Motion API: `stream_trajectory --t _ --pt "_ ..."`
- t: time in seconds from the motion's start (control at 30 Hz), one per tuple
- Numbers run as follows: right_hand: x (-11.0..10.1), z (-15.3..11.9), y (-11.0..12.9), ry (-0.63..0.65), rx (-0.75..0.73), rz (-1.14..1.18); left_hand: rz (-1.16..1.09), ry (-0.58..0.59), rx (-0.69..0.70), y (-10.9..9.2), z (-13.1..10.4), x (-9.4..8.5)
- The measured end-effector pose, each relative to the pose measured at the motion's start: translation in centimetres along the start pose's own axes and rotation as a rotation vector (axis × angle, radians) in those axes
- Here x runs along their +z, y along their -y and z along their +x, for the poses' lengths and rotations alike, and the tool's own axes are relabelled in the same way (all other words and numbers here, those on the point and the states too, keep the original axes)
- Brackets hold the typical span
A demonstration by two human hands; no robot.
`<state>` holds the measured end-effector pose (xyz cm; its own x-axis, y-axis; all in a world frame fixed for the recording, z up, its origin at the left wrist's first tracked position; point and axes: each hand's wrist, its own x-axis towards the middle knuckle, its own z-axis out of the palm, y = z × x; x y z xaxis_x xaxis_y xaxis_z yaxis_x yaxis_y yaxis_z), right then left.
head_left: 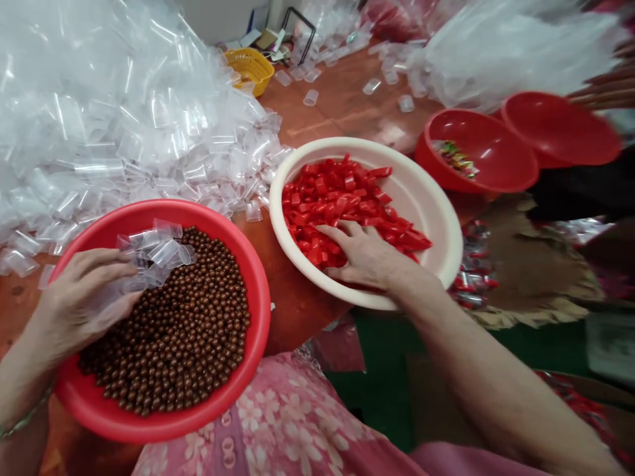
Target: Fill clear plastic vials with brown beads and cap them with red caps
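My left hand is curved round some clear plastic cups over the left side of a red basin. Small round brown balls fill that basin, and several of the cups rest on them. In a cream basin to the right lies a heap of red plastic pieces. My right hand reaches into this heap, fingers spread and touching the pieces; nothing shows gripped in it.
A large pile of clear cups covers the left and back. Behind stands a yellow basket. Two red bowls sit at the right, one with wrapped sweets. Another person's hand shows at the right edge.
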<state>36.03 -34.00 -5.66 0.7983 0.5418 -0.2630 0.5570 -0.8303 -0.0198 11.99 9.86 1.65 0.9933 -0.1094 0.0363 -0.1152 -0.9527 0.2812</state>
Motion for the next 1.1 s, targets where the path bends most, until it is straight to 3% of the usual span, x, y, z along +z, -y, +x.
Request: stream_trajectory --t 0.07,0.13,0.27,0.37,0.53,0.63,0.73,0.9,1.0,1.1 --pt "-0.2 0.7 0.5 0.015 -0.001 -0.031 0.054 0.012 0.026 -2.6 3.3 0.2" --pt "-0.4 1.4 0.7 0.027 -0.016 -0.031 0.119 0.064 0.067 -3.8 4.4 0.4" --pt "-0.6 2.7 0.2 0.043 -0.02 0.018 0.245 0.184 0.101 -3.4 2.9 0.8" --pt "-0.8 3.6 -0.5 0.024 -0.04 0.109 0.275 0.208 0.101 -3.6 2.0 0.9" --pt "-1.6 4.1 -1.3 -0.033 0.038 0.435 0.122 0.101 0.124 -7.7 4.0 1.3" --pt "-2.2 3.8 -1.3 -0.075 0.134 0.783 -0.101 0.093 0.113 -11.1 6.9 3.2" --pt "-2.7 3.2 -1.2 -0.098 0.168 0.955 -0.152 0.089 0.087 -13.0 9.8 6.4" --pt "-3.6 2.2 -0.9 -0.107 0.324 1.213 -0.052 0.02 -0.065 -12.3 11.6 10.7" --pt "-4.4 1.9 -0.6 -0.114 0.437 1.346 -0.06 0.114 0.047 -11.5 11.1 10.9" --pt "-5.5 1.8 -0.3 -0.186 0.425 1.428 -0.114 0.251 0.197 -11.2 10.6 9.8"
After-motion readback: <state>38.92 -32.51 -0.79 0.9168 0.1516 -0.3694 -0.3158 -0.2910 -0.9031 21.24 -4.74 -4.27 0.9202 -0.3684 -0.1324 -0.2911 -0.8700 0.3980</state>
